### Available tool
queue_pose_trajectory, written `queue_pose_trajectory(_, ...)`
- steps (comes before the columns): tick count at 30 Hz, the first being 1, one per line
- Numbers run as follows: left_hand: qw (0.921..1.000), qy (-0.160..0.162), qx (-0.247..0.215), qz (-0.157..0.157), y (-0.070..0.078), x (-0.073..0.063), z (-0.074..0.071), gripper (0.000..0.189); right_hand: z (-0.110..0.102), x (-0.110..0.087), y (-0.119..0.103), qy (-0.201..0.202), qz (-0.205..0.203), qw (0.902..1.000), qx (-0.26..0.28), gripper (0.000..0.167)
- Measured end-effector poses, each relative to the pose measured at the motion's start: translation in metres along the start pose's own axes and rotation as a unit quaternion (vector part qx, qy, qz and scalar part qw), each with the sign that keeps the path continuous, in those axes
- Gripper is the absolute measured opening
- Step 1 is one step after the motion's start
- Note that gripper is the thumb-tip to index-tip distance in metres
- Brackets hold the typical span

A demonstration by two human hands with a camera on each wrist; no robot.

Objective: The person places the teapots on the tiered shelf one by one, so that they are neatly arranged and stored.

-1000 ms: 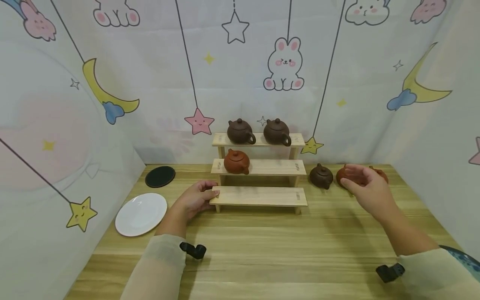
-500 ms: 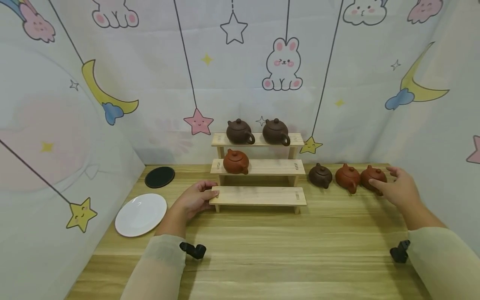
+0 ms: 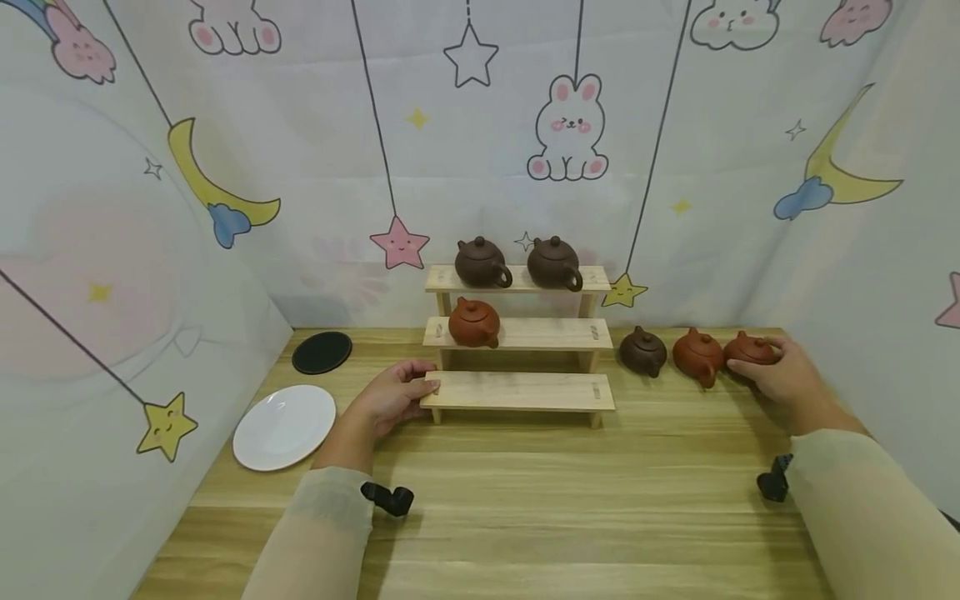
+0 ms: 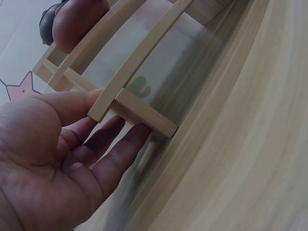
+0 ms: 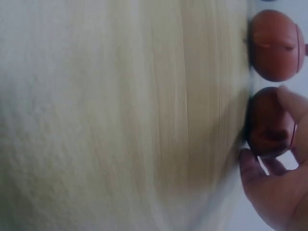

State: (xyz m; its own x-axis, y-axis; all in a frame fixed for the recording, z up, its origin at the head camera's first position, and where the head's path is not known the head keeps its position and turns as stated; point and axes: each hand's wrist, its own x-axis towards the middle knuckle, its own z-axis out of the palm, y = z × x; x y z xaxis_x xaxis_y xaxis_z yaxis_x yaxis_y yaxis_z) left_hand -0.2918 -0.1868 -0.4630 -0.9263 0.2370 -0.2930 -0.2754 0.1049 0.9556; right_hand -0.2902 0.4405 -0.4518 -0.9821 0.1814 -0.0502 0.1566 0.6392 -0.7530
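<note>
A glossy white plate, round and smooth-rimmed, lies at the left of the frame on the wood-grained tabletop; a flat, dark disc lies just above it. Left of centre, the left hand grips the end of a pale wooden three-tiered stand, thumb over the lowest board, fingers bent against the squared leg (the left wrist view shows this best). At the centre, two matte, dark brown teapots with round bellies and looped handles stand on the top tier, and a brick-red teapot sits at the left of the middle one. Farther right, a squat dark teapot and a reddish pot stand in a row. At the row's right end is the rightmost teapot, rounded and reddish; the right hand holds it, thumb and fingers parted around its smooth body.
</note>
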Motion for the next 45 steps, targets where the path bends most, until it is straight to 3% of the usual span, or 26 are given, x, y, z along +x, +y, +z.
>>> queue_pose_trajectory(6, 1.0, 0.0, 0.0, -0.002, 0.0, 0.0, 0.0, 0.048, 0.003, -0.006, -0.007, 0.015, 0.011, 0.9998, 0.01, 0.094)
queue_pose_trajectory(14, 1.0, -0.001, 0.001, -0.001, 0.001, 0.0, 0.0, 0.047, -0.002, -0.018, -0.033, 0.067, 0.009, 0.9977, 0.005, 0.103)
queue_pose_trajectory(17, 1.0, -0.002, 0.001, 0.0, 0.001, 0.0, 0.0, 0.047, 0.001, -0.029, -0.051, 0.066, -0.002, 0.9977, 0.017, 0.105)
queue_pose_trajectory(25, 0.9999, -0.003, 0.01, 0.001, 0.001, 0.001, -0.001, 0.046, 0.027, -0.067, -0.105, -0.003, -0.065, 0.9974, 0.031, 0.101)
queue_pose_trajectory(35, 1.0, 0.001, 0.006, 0.002, -0.001, 0.002, -0.001, 0.047, 0.075, -0.101, -0.171, -0.084, -0.103, 0.9856, 0.104, 0.096)
queue_pose_trajectory(40, 1.0, 0.001, 0.005, 0.002, -0.001, 0.001, 0.0, 0.048, 0.101, -0.105, -0.194, -0.106, -0.119, 0.9807, 0.113, 0.092)
queue_pose_trajectory(45, 1.0, 0.004, 0.0, 0.002, -0.001, 0.002, -0.001, 0.047, 0.126, -0.095, -0.214, -0.118, -0.133, 0.9758, 0.127, 0.089)
